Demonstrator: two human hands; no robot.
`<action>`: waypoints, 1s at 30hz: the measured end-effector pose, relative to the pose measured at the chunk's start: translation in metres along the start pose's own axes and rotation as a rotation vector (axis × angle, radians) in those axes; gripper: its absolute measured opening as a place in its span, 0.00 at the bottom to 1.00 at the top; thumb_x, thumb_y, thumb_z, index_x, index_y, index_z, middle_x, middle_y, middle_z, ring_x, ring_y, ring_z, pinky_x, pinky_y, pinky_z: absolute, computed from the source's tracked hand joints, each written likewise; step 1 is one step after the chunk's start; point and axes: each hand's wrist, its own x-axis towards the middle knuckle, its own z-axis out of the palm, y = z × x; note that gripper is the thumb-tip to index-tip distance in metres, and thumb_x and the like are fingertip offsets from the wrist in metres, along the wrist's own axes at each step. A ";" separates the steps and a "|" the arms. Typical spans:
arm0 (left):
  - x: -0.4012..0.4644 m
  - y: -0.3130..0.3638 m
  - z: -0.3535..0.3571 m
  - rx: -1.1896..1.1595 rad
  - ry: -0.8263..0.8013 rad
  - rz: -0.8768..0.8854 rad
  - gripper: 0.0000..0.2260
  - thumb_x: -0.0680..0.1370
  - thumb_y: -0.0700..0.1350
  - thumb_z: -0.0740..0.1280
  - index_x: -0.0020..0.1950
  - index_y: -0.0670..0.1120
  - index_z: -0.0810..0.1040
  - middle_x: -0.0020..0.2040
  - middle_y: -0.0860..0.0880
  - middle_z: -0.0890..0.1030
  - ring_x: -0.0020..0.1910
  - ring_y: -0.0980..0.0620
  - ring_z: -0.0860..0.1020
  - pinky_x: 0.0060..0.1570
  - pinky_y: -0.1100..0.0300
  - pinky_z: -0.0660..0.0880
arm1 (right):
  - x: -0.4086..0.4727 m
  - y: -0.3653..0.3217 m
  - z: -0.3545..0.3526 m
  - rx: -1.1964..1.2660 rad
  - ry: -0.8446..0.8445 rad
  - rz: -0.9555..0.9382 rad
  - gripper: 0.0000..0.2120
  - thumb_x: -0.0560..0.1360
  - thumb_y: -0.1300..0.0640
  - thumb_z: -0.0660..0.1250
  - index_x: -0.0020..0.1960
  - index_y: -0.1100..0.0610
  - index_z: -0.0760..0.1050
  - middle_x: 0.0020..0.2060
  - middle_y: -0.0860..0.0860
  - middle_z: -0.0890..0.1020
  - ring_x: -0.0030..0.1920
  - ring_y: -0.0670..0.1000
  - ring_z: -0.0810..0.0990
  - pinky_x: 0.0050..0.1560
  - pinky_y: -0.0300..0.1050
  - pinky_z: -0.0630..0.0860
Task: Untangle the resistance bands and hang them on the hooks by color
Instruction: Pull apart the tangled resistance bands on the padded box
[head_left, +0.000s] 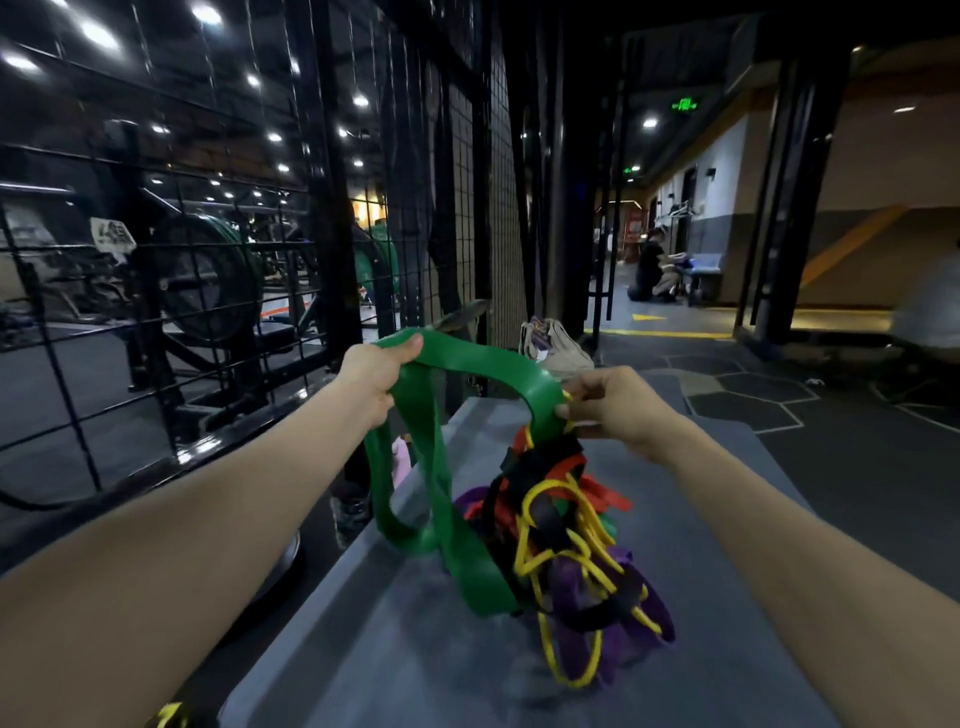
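Observation:
A wide green resistance band (483, 364) stretches between my two hands above a grey bench top (395, 639). My left hand (376, 374) grips its left end, raised. My right hand (608, 400) pinches the band where it runs into a tangled bundle (566, 540) of yellow, black, red and purple bands. The green band's lower loop (415, 514) hangs down over the bench's left edge and curves back into the tangle. No hooks can be made out.
A black wire-mesh cage wall (467, 208) stands left and ahead, with gym machines behind it. A beige bag (550, 345) lies past the bench's far end. Dark tiled floor spreads to the right; a person (652, 265) crouches far down the corridor.

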 end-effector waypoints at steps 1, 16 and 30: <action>0.002 -0.005 -0.002 -0.012 0.008 -0.021 0.09 0.73 0.43 0.72 0.46 0.41 0.74 0.46 0.46 0.79 0.34 0.54 0.81 0.32 0.63 0.78 | -0.003 0.005 0.000 0.043 -0.023 0.040 0.06 0.74 0.67 0.66 0.41 0.59 0.75 0.35 0.54 0.78 0.35 0.51 0.78 0.40 0.42 0.78; -0.012 -0.020 0.004 -0.163 -0.014 -0.118 0.05 0.74 0.40 0.70 0.40 0.40 0.77 0.33 0.45 0.82 0.25 0.50 0.80 0.24 0.59 0.78 | -0.011 0.097 0.031 -0.709 0.179 0.369 0.05 0.72 0.63 0.65 0.44 0.64 0.78 0.46 0.61 0.81 0.52 0.59 0.81 0.44 0.47 0.74; -0.020 0.003 0.026 -0.129 -0.175 -0.011 0.10 0.74 0.43 0.69 0.54 0.41 0.78 0.48 0.44 0.82 0.46 0.46 0.81 0.46 0.54 0.78 | -0.005 0.062 0.063 -0.391 -0.053 0.047 0.13 0.76 0.56 0.66 0.51 0.66 0.77 0.44 0.57 0.81 0.45 0.55 0.79 0.49 0.47 0.75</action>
